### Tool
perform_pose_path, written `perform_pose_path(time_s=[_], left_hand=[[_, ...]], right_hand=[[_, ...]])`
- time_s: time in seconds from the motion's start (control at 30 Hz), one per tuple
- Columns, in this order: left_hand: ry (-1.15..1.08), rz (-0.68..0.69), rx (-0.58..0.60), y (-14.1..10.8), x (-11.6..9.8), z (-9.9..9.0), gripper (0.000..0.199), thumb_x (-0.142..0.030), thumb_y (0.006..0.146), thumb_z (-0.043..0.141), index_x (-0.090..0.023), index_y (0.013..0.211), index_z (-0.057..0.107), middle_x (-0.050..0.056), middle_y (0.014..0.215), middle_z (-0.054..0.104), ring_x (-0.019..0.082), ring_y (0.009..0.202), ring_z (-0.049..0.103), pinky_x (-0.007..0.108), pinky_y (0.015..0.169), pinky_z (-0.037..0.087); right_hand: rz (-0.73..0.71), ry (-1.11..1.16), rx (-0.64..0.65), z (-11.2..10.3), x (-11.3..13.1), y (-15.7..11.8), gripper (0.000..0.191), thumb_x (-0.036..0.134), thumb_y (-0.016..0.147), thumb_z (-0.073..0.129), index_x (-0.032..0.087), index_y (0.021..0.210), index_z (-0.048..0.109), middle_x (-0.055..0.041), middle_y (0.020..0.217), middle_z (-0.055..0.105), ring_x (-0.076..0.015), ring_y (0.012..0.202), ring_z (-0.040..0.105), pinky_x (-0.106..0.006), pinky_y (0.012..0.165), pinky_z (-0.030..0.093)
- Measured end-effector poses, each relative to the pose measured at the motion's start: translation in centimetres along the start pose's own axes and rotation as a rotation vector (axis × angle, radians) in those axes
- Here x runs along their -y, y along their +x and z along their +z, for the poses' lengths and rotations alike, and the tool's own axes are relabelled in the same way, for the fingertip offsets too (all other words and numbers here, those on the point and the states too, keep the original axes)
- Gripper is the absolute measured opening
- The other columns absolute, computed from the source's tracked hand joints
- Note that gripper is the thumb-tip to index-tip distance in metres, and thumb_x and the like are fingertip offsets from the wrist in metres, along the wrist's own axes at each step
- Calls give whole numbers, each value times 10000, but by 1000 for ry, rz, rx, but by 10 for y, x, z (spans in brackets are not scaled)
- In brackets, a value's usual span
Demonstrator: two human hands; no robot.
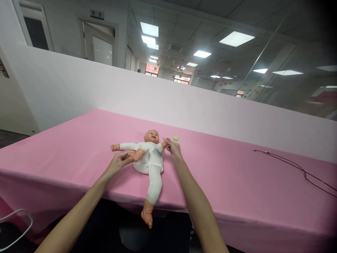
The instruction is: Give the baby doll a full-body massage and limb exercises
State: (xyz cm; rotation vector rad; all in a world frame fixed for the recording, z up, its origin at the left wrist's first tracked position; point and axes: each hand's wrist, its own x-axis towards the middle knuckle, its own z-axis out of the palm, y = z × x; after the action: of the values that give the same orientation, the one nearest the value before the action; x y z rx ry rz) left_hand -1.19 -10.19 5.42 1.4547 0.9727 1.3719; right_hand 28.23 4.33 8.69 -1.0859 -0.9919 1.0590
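We have the doll [156, 160] face up at the cloth's near edge, its straight leg [154, 184] reaching past it. Our left hand [117, 163] grips the end of its raised leg [138, 154]; our right fingers [169, 144] pinch its hand [165, 143]. A green object [175, 139] sits just beyond. A dark cable [304, 172] crosses the pink cloth [223, 175], well right.

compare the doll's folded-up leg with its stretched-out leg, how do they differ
Pose: the folded-up leg is bent up toward the doll's body, while the stretched-out leg points toward the person.
Contact: the left hand holds the folded-up leg at the foot; neither hand touches the stretched-out leg.
Place: the folded-up leg is over the pink table, whereas the stretched-out leg's foot reaches past its edge.
Shared: both have orange-tan feet.
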Motion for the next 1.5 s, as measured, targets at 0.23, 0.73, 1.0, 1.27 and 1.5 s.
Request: perform_pose_path(time_s=[0.23,0.73,1.0,1.27,1.5], left_hand=[[203,-145,16,-121,19,-35,324,-459,752,815,-237,982,861,123,1149,765,359,1134,694,445,1020,541],[-124,-19,-156,-1,0,13,451,-564,830,797,-160,1031,808,119,1098,791,304,1082,714,383,963,561],[-156,-42,-151,1,5,19,473,-568,829,798,-148,1047,805,131,1111,786,294,1056,715,358,917,560],[202,-147,-103,-129,22,-26,341,-468,724,846,-256,991,861,104,1127,791,366,1108,721,442,990,575],[170,-128,-157,-124,12,-16,326,-456,709,864,-278,982,867,93,1120,793,350,1090,727,432,963,596]], right_hand=[[150,149,-502,-61,-6,26,264,25,677,826,180,650,613,76,517,563,-59,426,420,-180,390,410],[-20,-164,359,0,12,-41,344,435,675,924,141,830,836,-27,711,711,-99,593,526,-233,551,433],[-116,-194,251,-3,28,-31,382,455,645,925,152,859,837,-21,738,730,-97,571,521,-244,538,431],[122,53,-345,-66,8,16,290,148,650,903,184,643,616,26,585,616,-88,481,485,-211,444,458],[96,66,-201,-53,14,9,162,199,772,812,181,707,665,12,661,637,-96,534,531,-205,507,500]])
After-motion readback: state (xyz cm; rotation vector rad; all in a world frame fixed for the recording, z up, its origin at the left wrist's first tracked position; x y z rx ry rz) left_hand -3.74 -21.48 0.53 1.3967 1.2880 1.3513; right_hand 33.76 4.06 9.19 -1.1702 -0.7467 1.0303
